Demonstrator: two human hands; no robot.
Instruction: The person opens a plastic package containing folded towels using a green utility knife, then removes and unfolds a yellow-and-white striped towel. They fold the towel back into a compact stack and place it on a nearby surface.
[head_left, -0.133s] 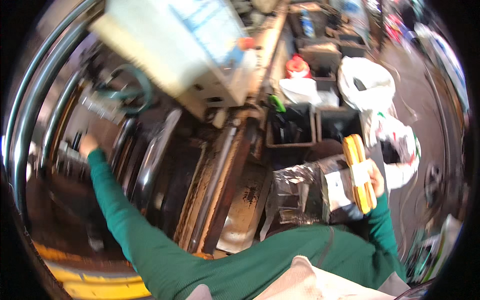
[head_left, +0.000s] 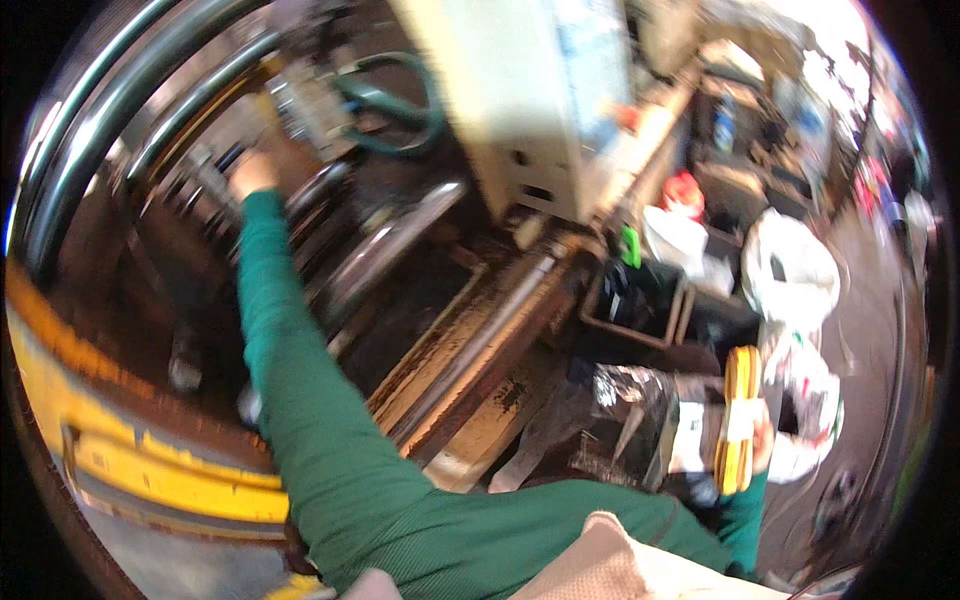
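My right hand (head_left: 763, 443) grips a bundle of long yellow strips (head_left: 740, 390) wrapped at the middle by a white band. Beneath and beside it lies a clear plastic bag (head_left: 640, 415) with a white label. My left arm stretches far out between the bars of a large machine. At its end my left hand (head_left: 254, 172) is beside a dark knob-like part (head_left: 231, 157). Blur hides its fingers, and I cannot make out whether it grips that part.
Thick metal bars (head_left: 140, 75) and a yellow machine frame (head_left: 170, 470) surround my left arm. A pale cabinet (head_left: 500, 90) stands ahead. Dark bins (head_left: 640, 325), a white sack (head_left: 790, 270) and a red-topped white container (head_left: 680, 215) line the right side.
The whole view has swung to the left, so the machine and bins appear farther right. My right hand still holds the yellow bundle; my left hand stays at the machine.
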